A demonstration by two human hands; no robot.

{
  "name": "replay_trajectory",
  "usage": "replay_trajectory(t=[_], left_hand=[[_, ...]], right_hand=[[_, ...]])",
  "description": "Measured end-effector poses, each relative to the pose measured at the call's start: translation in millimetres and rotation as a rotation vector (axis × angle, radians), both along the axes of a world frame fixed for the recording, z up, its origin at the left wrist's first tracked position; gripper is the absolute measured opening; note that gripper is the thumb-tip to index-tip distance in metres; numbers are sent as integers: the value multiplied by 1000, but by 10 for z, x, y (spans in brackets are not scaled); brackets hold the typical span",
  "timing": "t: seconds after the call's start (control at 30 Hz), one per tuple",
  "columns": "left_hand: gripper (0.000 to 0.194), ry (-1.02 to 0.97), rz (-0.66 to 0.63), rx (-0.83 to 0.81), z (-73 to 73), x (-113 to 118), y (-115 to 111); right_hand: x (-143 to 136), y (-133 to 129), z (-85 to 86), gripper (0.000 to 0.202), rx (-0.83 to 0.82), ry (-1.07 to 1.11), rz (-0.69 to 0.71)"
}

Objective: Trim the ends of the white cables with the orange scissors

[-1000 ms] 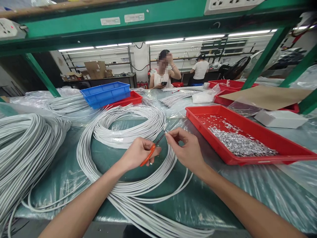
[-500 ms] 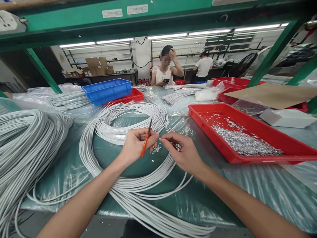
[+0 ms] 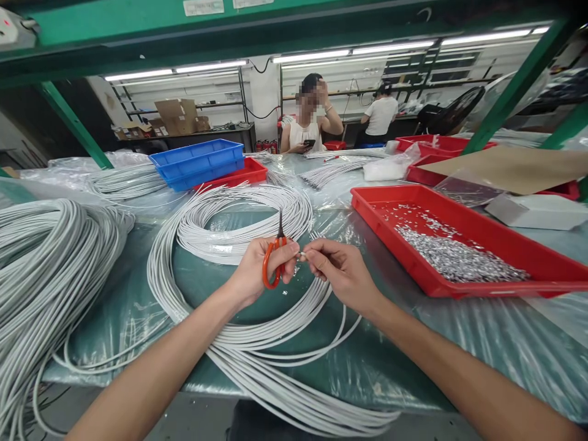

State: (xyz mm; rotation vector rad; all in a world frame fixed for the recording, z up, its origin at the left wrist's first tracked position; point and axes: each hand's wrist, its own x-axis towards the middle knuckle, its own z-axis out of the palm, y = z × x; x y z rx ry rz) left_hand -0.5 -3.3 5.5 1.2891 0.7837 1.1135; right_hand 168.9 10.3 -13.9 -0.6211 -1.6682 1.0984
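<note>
My left hand [image 3: 263,264] is closed around orange-handled scissors [image 3: 271,269], whose dark, narrow blades point up and away from me. Its thumb and fingertips meet those of my right hand [image 3: 342,269]. Right between them shows the small pale end of a white cable [image 3: 302,256], pinched by my right thumb and forefinger. How much of it my left fingers grip is hidden. Below and behind both hands lies a coil of white cables [image 3: 275,334]. Small shiny metal bits [image 3: 285,292] are scattered on the table inside the coil.
A red tray [image 3: 459,294] with many small metal pieces stands on the right. Thick cable bundles [image 3: 59,263] fill the left side. A blue bin [image 3: 197,164] sits farther back. Across the table a person [image 3: 307,122] holds a phone; green posts frame the bench.
The scissors have turned in my left hand, so their handle loops now show. My right fingertips have come up against my left ones. The camera view has shifted slightly.
</note>
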Motion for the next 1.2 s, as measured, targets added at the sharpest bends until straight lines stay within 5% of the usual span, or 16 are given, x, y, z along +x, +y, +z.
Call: replay_trajectory(t=[0.3, 0.6, 0.77, 0.97, 1.2], left_hand=[[43, -44, -2, -60, -2, 13, -18], [26, 250, 162, 78, 15, -63, 37], [17, 403, 83, 195, 17, -136, 44], [10, 521, -79, 181, 42, -194, 41], [8, 640, -240, 144, 46, -190, 35]], right_hand=[[-11, 22, 27, 32, -164, 28, 103], [-8, 83, -48, 32, 23, -213, -111], [31, 105, -2, 31, 30, -304, -98], [121, 116, 105, 33, -21, -398, 119], [168, 159, -10, 28, -77, -475, 236]])
